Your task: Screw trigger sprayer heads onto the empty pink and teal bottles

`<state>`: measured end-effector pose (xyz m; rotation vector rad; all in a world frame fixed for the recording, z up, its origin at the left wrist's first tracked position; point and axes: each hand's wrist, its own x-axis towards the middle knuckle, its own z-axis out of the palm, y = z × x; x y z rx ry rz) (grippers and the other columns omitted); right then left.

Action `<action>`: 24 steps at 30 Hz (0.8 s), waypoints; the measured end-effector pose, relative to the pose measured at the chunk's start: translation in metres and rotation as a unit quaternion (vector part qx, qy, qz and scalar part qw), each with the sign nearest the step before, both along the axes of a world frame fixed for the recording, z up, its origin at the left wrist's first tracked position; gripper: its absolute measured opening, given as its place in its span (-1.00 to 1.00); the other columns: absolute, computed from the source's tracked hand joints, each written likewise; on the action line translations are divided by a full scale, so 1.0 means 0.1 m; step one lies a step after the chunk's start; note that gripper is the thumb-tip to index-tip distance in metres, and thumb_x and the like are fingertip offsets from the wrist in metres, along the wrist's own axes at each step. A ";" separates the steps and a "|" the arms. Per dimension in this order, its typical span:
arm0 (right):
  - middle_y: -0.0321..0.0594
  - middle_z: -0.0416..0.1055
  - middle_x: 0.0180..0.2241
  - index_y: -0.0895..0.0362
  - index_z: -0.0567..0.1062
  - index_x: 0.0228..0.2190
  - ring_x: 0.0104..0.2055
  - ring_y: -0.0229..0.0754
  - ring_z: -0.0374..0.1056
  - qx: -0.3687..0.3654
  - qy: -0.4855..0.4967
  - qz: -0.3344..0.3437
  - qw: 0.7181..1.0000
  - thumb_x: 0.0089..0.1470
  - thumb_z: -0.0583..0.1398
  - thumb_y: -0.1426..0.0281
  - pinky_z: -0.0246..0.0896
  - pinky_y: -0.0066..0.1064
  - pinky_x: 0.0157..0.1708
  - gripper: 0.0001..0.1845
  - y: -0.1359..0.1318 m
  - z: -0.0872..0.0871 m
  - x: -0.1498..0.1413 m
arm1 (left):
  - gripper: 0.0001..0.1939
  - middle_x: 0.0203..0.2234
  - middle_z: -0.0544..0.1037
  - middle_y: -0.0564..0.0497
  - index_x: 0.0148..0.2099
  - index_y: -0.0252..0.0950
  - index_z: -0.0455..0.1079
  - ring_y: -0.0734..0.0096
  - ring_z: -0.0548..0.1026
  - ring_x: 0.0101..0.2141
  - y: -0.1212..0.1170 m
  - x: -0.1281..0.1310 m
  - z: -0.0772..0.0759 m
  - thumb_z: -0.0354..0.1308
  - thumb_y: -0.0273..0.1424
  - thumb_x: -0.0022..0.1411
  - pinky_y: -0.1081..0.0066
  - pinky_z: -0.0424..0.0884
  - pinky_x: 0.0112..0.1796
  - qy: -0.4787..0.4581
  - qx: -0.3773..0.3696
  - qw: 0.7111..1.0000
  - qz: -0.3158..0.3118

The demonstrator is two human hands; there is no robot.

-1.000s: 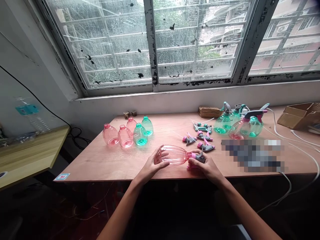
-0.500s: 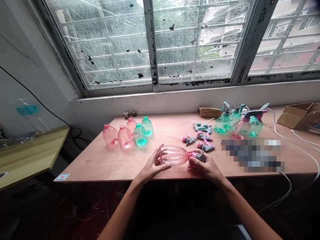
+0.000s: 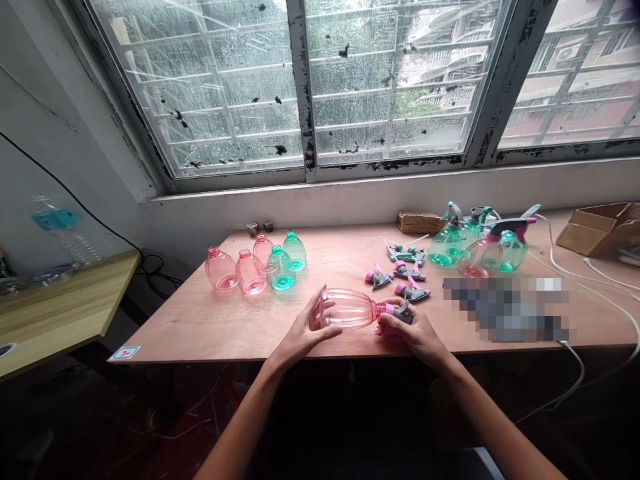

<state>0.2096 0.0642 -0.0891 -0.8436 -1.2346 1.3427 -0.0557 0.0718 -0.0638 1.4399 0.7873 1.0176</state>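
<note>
A clear pink spray bottle body (image 3: 350, 309) lies sideways in the air over the table's front edge, its neck pointing right. My left hand (image 3: 311, 333) is wrapped round its base end, thumb in front. At the neck, my right hand (image 3: 413, 333) grips a grey and pink spray head (image 3: 401, 313), whose pink collar meets the bottle's mouth. Whether the threads are engaged I cannot tell. Beyond my right hand lie several loose spray heads (image 3: 411, 291), pink-grey and green-grey. Further left stand pink bottles (image 3: 251, 277) and green bottles (image 3: 281, 272), all without heads.
Several bottles with spray heads (image 3: 481, 257) stand at the back right. A blurred-out patch (image 3: 505, 310) covers something in front of them. White cables (image 3: 607, 297) run along the right side by an open cardboard box (image 3: 595, 230). A brown packet (image 3: 420, 223) lies near the wall.
Almost nothing differs. Both hands keep the same hold on the bottle and spray head, and the view has shifted very slightly.
</note>
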 end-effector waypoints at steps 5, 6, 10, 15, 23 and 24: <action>-0.27 0.58 -0.44 0.12 0.39 -0.10 -0.40 -0.15 0.52 0.000 0.008 -0.002 1.000 0.06 0.41 0.21 0.48 -0.27 -0.25 -0.53 0.01 -0.04 0.02 | 0.19 0.28 0.27 -0.27 0.49 0.01 -0.41 -0.02 0.27 0.28 -0.04 -0.01 0.00 0.42 -0.37 0.14 -0.06 0.16 0.24 0.023 0.020 0.999 -0.022; -0.27 0.58 -0.44 0.12 0.39 -0.10 -0.40 -0.15 0.52 0.006 -0.001 -0.003 1.000 0.06 0.41 0.21 0.47 -0.28 -0.25 -0.54 0.01 -0.04 0.02 | 0.20 0.26 0.29 -0.29 0.49 -0.02 -0.42 -0.03 0.29 0.27 -0.04 -0.01 0.00 0.42 -0.36 0.14 -0.07 0.16 0.24 0.025 0.015 0.999 -0.018; -0.26 0.59 -0.45 0.11 0.40 -0.12 -0.40 -0.15 0.52 0.018 -0.025 0.004 1.000 0.07 0.40 0.20 0.45 -0.30 -0.26 -0.56 -0.01 0.00 0.01 | 0.07 0.15 0.40 -0.30 0.49 -0.21 -0.20 -0.07 0.35 0.21 -0.01 0.00 -0.01 0.40 -0.27 0.15 -0.08 0.19 0.23 0.026 -0.012 1.000 -0.001; -0.26 0.59 -0.45 0.12 0.39 -0.11 -0.39 -0.14 0.52 0.016 -0.019 -0.008 1.000 0.07 0.39 0.19 0.46 -0.29 -0.26 -0.56 0.00 -0.01 0.00 | 0.18 0.16 0.37 -0.23 0.49 -0.11 -0.23 -0.04 0.36 0.20 0.01 0.02 -0.04 0.48 -0.34 0.04 -0.05 0.24 0.21 0.036 0.014 0.999 0.020; -0.23 0.60 -0.44 0.13 0.41 -0.12 -0.41 -0.14 0.53 0.030 -0.035 0.001 0.999 0.09 0.39 0.20 0.48 -0.28 -0.28 -0.58 -0.02 -0.01 -0.02 | 0.13 0.13 0.42 -0.31 0.49 -0.29 -0.26 -0.09 0.37 0.18 0.01 0.00 -0.01 0.37 -0.08 0.14 -0.08 0.19 0.22 0.045 0.008 0.999 0.031; -0.23 0.60 -0.44 0.13 0.42 -0.12 -0.41 -0.14 0.53 0.031 -0.038 0.007 0.999 0.09 0.39 0.21 0.48 -0.29 -0.29 -0.58 -0.02 0.00 -0.02 | 0.04 0.12 0.44 -0.31 0.48 -0.34 -0.16 -0.10 0.37 0.18 0.01 0.00 0.00 0.28 -0.02 0.20 -0.09 0.17 0.23 0.051 0.011 0.998 0.032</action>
